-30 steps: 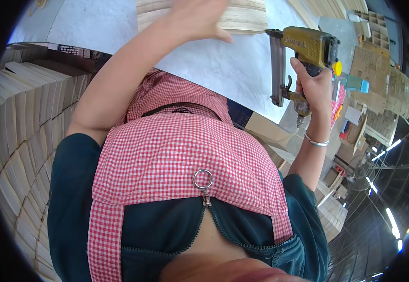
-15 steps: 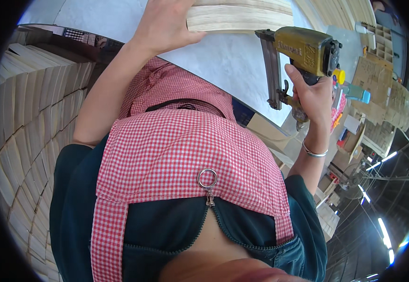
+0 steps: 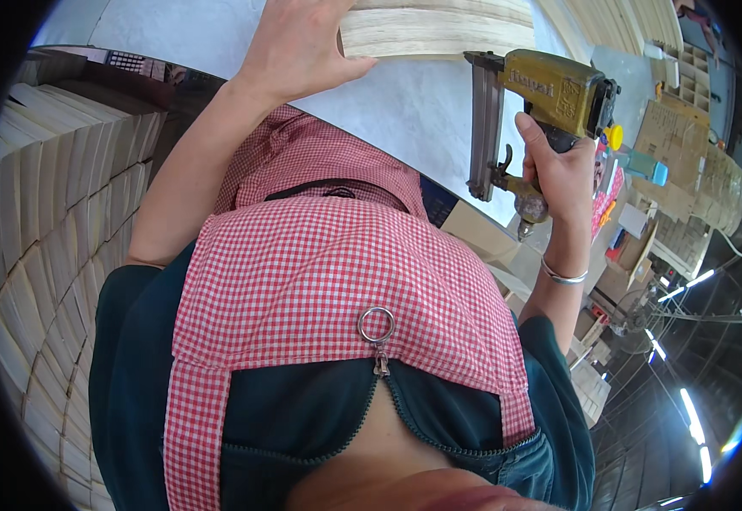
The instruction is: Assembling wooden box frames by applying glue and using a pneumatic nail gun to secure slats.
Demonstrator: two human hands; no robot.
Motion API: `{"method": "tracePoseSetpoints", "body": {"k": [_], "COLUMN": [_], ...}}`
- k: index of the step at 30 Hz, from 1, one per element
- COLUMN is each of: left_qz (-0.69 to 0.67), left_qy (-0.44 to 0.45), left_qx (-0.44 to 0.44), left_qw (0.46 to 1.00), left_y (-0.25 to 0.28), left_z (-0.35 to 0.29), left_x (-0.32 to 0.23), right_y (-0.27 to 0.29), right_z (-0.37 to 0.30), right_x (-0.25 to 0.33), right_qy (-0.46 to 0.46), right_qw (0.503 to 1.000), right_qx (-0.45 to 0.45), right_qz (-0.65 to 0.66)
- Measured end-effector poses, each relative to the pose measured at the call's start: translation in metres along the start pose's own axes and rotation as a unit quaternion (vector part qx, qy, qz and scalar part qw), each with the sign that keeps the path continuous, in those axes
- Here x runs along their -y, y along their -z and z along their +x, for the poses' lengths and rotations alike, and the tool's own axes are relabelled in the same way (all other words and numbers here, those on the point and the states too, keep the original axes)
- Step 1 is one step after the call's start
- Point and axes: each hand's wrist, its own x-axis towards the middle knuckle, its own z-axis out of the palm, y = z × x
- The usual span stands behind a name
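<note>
Brown cardboard boxes (image 3: 682, 157) with dark print at right, small pink printed package (image 3: 607, 200) beside them

Two hands were in view: the left hand (image 3: 299, 47) at upper centre and the right hand (image 3: 558, 166) at upper right. There was one yellow nail gun (image 3: 541, 106), one plywood piece (image 3: 435, 30), one bracelet (image 3: 563, 274), one metal ring (image 3: 376, 324).

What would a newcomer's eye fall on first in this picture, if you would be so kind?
Most likely the yellow nail gun at the upper right, gripped in the right hand with its dark magazine hanging down. Next comes the left hand at the top, spread against a pale wooden board on the white table. The red-checked apron fills the middle, and stacked wooden pieces line the left.
</note>
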Motion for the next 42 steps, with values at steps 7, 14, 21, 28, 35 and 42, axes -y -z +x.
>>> {"method": "tracePoseSetpoints", "body": {"k": [7, 14, 21, 28, 35, 42], "left_qz": [-0.002, -0.007, -0.019, -0.044, -0.063, -0.006], "left_qy": [-0.031, -0.023, 0.007, 0.019, 0.019, -0.017], "left_qx": [-0.041, 0.028, 0.039, 0.060, 0.043, -0.012], "left_qw": [0.999, 0.999, 0.999, 0.997, 0.997, 1.000], "left_y": [-0.006, 0.001, -0.007, -0.007, -0.009, -0.010], "left_z": [-0.002, -0.002, -0.008, -0.008, -0.010, -0.013], "left_x": [0.007, 0.026, 0.052, 0.049, 0.047, 0.048], "right_y": [-0.002, -0.005, -0.024, -0.047, -0.051, -0.052], "right_z": [0.000, -0.006, -0.027, -0.033, -0.038, -0.039], "right_x": [0.006, 0.021, 0.053, 0.062, 0.064, 0.070], "right_qy": [-0.013, 0.011, 0.054, 0.131, 0.102, 0.087], "right_qw": [1.000, 0.998, 0.996, 0.986, 0.989, 0.989], "right_qx": [-0.003, -0.004, 0.049, 0.098, 0.092, 0.084], "right_qz": [-0.008, -0.069, -0.043, -0.030, -0.058, -0.085]}}
